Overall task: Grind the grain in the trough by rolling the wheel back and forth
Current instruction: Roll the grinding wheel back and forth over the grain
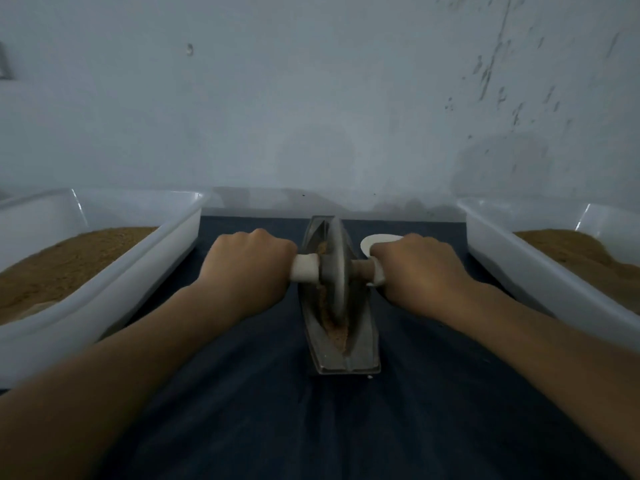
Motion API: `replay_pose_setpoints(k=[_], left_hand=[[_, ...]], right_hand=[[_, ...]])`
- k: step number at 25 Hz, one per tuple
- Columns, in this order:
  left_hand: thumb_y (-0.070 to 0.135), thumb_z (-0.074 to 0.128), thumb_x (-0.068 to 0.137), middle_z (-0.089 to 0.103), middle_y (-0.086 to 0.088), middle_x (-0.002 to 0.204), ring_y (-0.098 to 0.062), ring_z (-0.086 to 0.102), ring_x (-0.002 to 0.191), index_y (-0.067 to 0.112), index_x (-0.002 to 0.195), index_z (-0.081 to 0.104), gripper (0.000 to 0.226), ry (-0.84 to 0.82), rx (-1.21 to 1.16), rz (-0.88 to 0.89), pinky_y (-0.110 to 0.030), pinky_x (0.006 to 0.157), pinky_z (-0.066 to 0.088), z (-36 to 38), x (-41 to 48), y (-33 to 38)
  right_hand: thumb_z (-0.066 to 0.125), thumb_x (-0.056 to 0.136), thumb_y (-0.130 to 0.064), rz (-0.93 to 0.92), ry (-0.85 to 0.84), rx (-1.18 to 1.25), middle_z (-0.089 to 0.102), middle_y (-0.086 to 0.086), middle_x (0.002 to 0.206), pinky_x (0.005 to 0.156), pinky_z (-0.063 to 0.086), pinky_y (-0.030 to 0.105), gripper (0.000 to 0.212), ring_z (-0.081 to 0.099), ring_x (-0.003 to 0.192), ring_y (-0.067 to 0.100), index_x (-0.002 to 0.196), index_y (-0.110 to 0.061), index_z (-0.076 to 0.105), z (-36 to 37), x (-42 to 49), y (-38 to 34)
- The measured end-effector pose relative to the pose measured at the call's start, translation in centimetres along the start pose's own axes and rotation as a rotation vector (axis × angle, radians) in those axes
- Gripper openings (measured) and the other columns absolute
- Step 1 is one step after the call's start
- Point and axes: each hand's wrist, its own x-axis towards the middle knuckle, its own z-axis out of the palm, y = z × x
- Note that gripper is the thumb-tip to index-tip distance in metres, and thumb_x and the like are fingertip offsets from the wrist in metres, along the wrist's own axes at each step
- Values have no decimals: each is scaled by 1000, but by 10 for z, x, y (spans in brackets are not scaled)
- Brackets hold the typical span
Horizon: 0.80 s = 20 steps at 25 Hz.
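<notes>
Head view, grinding station as I read it from my remote desk. Centre of frame: a narrow grey metal trough lies lengthwise on a dark blue cloth, its near end toward the bottom of the frame and its far end toward the pale, stained wall; a grey metal wheel stands upright on edge in the groove, somewhat toward the far half of the trough. Brown grain lies along the groove below the wheel in the frame, and a little shows beside the wheel's upper left face.

Hands: the left hand is closed in a fist round the white handle left of the wheel, knuckles up; the right hand is curled in the same way round the white handle on the right, where a short brown length of axle shows between grip and wheel. Both forearms run in from the lower corners of the frame.

Surroundings: a small white disc lies on the cloth just above the right hand – partly hidden by it, so I cannot tell what it is; a white plastic bin at mid-left holds brown meal; a second white bin at mid-right holds a heap of the same brown stuff – both stand beside the cloth, apart from the trough.
</notes>
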Motion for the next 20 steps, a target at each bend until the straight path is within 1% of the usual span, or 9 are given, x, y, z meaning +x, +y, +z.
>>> replay_pose_setpoints(k=[2,3,5,8,10,12,15,17,20], left_hand=[[35,82,57,12,11,56,-8,4,44,31,65,50,33,81,26,39,-19,47,4,-10,-3,-2],[35,82,58,12,11,55,-9,5,44,30,65,48,34,56,38,21,-19,46,5,-8,-1,0],[33,72,75,27,8,58,-12,21,45,27,74,52,22,-60,19,-55,-25,44,18,5,12,4],[31,59,90,50,3,77,-20,47,64,25,96,63,9,-204,-78,-212,-34,59,37,17,38,4],[33,60,90,52,4,80,-19,49,68,26,99,63,11,-256,-133,-206,-34,61,38,18,38,2],[38,62,85,45,9,72,-14,43,58,33,89,60,7,-253,-148,-141,-30,54,33,11,24,-3],[46,65,69,30,15,57,-4,23,45,38,66,43,23,-93,-83,5,-22,44,15,3,2,-11],[45,64,70,32,14,57,-5,24,44,38,72,53,14,-77,-70,18,-21,44,15,3,6,-10],[35,59,86,49,7,74,-18,46,61,31,92,63,8,-198,-100,-159,-30,54,33,11,29,-1]], right_hand=[[74,55,-37,10,94,-49,14,-14,54,44,1,17,41,6,47,-1,60,-30,34,-5,-14,3],[74,56,-37,17,79,-36,17,-14,53,44,3,17,37,9,46,-1,61,-30,38,-1,-14,4],[72,72,-34,50,9,3,36,-13,59,45,19,22,23,34,47,8,71,-29,49,11,2,2],[65,90,-31,101,-73,21,62,-2,85,58,35,30,11,61,77,26,88,-24,56,14,49,-4],[65,90,-30,61,-110,21,64,0,88,58,36,30,12,59,76,25,86,-25,55,11,58,-3],[66,85,-31,22,-158,40,55,-6,76,51,30,28,19,49,63,18,77,-28,49,4,38,3],[66,65,-40,38,-224,122,47,-11,64,44,23,23,20,42,52,7,67,-34,46,-4,2,13],[64,61,-42,39,-279,146,51,-13,64,44,27,21,16,47,52,7,70,-35,52,-5,7,11],[64,83,-36,63,-206,71,61,-7,77,54,37,28,10,54,66,17,78,-31,57,4,38,2]])
